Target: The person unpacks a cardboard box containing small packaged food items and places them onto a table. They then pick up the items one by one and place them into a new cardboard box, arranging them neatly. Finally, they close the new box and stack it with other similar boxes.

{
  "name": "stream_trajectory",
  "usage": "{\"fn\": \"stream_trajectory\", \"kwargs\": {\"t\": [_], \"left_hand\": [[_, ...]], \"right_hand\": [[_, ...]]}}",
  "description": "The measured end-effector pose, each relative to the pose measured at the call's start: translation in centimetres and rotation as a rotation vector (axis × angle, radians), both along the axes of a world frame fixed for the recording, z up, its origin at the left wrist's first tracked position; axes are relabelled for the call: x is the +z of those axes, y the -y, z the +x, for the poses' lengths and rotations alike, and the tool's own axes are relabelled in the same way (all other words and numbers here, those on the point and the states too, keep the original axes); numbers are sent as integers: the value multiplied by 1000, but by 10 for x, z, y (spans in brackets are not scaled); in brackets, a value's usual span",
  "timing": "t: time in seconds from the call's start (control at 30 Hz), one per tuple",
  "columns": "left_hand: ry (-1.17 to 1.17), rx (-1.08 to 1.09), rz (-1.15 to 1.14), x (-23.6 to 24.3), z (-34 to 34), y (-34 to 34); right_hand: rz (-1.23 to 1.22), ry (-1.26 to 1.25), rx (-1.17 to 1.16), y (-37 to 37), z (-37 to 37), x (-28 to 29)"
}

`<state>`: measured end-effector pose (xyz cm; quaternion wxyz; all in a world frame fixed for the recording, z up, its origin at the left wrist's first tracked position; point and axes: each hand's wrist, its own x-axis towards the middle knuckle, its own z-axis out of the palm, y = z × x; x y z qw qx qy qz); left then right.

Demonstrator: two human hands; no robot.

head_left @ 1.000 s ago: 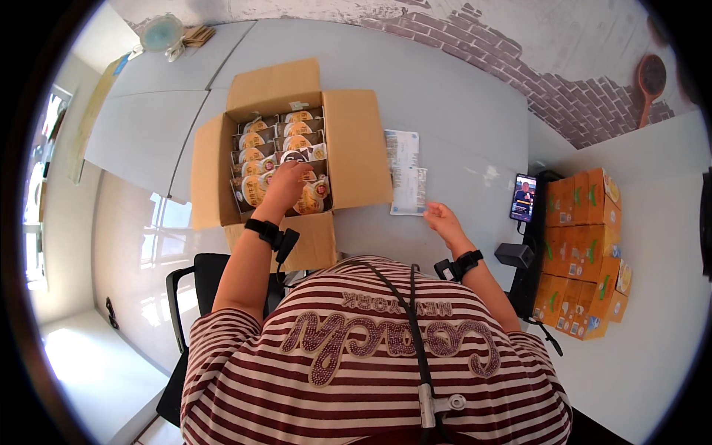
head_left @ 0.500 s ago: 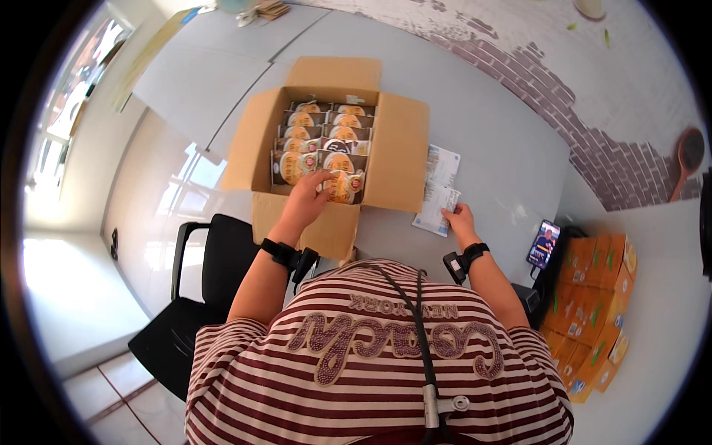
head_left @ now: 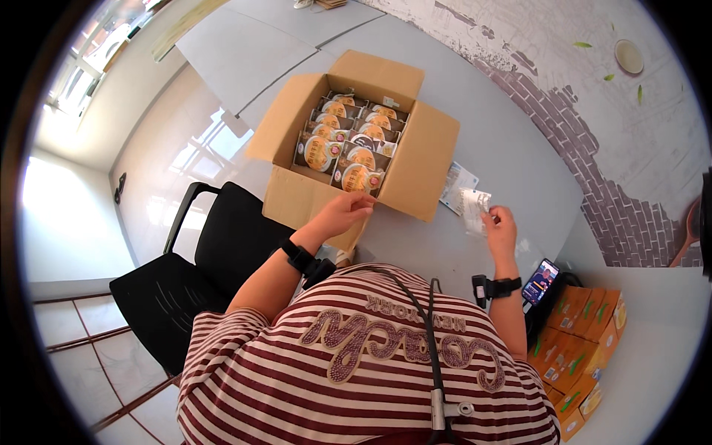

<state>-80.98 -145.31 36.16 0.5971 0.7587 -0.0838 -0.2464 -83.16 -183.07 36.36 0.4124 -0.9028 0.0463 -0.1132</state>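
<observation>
An open cardboard box [head_left: 432, 163] holds two rows of dark packets [head_left: 360, 178] printed with an orange-yellow bowl picture. By the box's front edge is my left hand [head_left: 345, 213], its fingers stretched loosely toward the right with nothing seen in them. Farther right, my right hand [head_left: 501, 226] pinches a thin white printed slip [head_left: 475, 204], lifted and tilted; its lower part looks see-through. Just behind it, another white and blue printed sheet [head_left: 454, 185] lies on the grey table, partly hidden by the slip and the box flap.
Box flaps fold outward, the front one [head_left: 297, 196] toward me. On the right a lit phone [head_left: 541, 282] leans beside stacked orange cartons [head_left: 571, 348]. A black chair [head_left: 237, 237] stands at left. The grey table [head_left: 415, 245] extends to a wall with a brick pattern [head_left: 552, 122].
My left hand has drawn back from the front packet to the box's near edge. My right hand has lifted the slip off the other sheet and moved right. The view has shifted.
</observation>
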Motion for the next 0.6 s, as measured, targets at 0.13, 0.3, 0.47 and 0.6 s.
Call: {"fn": "stream_trajectory", "kwargs": {"t": [0.13,0.3,0.47,0.6], "left_hand": [[-308,-98,-256,20,2,30],[-463,-337,-653,50,18,72],[-580,-551,-971,74,28,93],[-574,-456,-899,85,29,89]], "right_hand": [[96,66,217,-16,-11,89],[598,194,583,-46,-16,115],[815,162,719,-70,-6,108],[942,68,674,-84,-4,97]]}}
